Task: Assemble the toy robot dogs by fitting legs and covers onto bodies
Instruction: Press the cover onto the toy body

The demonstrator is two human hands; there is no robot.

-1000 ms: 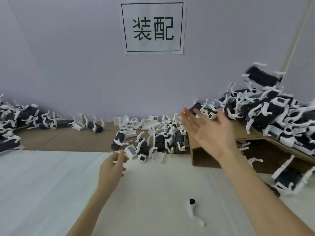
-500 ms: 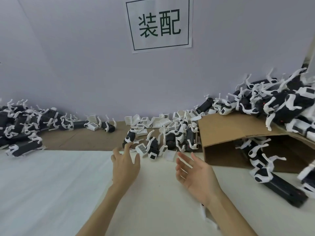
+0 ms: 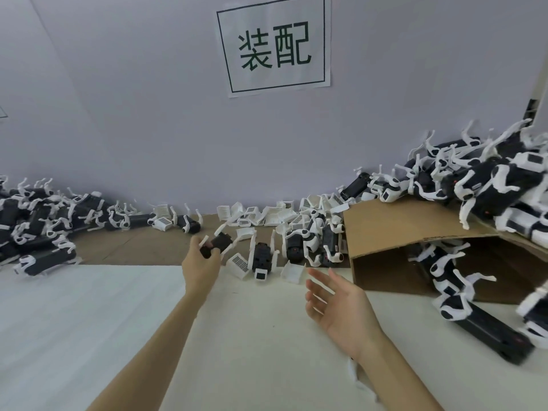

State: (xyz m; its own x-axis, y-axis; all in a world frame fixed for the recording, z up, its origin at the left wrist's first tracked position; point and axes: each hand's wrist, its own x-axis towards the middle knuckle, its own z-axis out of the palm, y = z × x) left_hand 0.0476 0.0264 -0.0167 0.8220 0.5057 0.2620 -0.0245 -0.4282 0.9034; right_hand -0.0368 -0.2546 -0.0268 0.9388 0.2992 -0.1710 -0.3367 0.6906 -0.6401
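Left fingers (image 3: pixel 199 247) curled round a black body (image 3: pixel 218 244), right fingers (image 3: pixel 318 287) loose, above white sheet (image 3: pixel 89 307) under lilac wall (image 3: pixel 133 114).

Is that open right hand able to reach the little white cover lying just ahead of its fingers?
Probably yes. The right hand is open and holds nothing, and the white cover lies just beyond its fingertips on the table with nothing between them.

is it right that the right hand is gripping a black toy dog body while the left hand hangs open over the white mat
No, the hands are swapped. In the head view the left hand grips the black toy dog body, while the right hand hangs open over the white mat.
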